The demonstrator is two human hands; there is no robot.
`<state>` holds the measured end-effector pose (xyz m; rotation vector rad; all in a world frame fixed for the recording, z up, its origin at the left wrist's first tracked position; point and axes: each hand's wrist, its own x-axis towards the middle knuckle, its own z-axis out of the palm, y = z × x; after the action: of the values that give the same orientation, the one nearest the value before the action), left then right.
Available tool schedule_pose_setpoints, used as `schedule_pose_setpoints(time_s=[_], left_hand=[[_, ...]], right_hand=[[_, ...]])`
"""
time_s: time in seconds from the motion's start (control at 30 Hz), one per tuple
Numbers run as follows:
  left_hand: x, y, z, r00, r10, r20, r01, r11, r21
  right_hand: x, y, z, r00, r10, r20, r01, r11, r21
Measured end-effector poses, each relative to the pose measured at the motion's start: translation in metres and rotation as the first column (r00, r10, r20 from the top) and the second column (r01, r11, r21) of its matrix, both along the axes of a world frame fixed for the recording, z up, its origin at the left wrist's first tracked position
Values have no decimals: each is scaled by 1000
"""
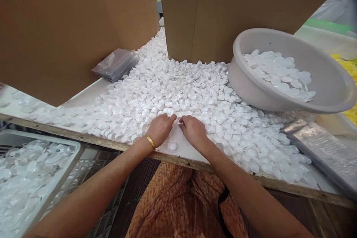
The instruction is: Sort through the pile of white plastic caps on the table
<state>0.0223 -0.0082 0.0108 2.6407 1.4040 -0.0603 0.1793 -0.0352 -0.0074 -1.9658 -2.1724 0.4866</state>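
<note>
A wide heap of small white plastic cups (156,85) covers the table in front of me. At its near edge, my left hand (161,130), with a gold bangle on the wrist, has its fingers curled together. My right hand (193,131) is close beside it, thumb and fingertips pinched. The fingertips of both hands nearly meet over a bare patch of tabletop. What they hold, if anything, is too small and hidden to make out. One white cup (173,145) lies alone on the table just below my left hand.
Two tall cardboard boxes (75,26) stand behind the heap. A grey basin (259,93) of white oval pieces sits at the right, near packs of clear bags (326,145). Another bag pack (115,63) lies back left. A crate (74,156) of white pieces stands lower left.
</note>
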Motion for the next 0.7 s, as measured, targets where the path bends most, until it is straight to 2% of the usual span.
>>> schedule_pose_setpoints(time_s=[0.17,0.3,0.4,0.53,0.7], left_hand=[[-4,1,1,993,-62,97,52,994,99],[-6,4,-7,990,-123,75,110,982,154],[-5,7,-12,985,-158,72,142,972,189],[0,5,-10,959,-190,210,153,971,182],[8,1,-10,939,-301,165,276,948,158]], right_hand=[[3,-12,-4,998,63,23,-65,994,86],[3,-17,-5,992,116,41,-119,988,94],[2,-16,-7,994,104,32,-106,990,91],[3,-14,-10,995,96,-6,-94,990,106],[3,-12,-11,998,63,-4,-62,992,112]])
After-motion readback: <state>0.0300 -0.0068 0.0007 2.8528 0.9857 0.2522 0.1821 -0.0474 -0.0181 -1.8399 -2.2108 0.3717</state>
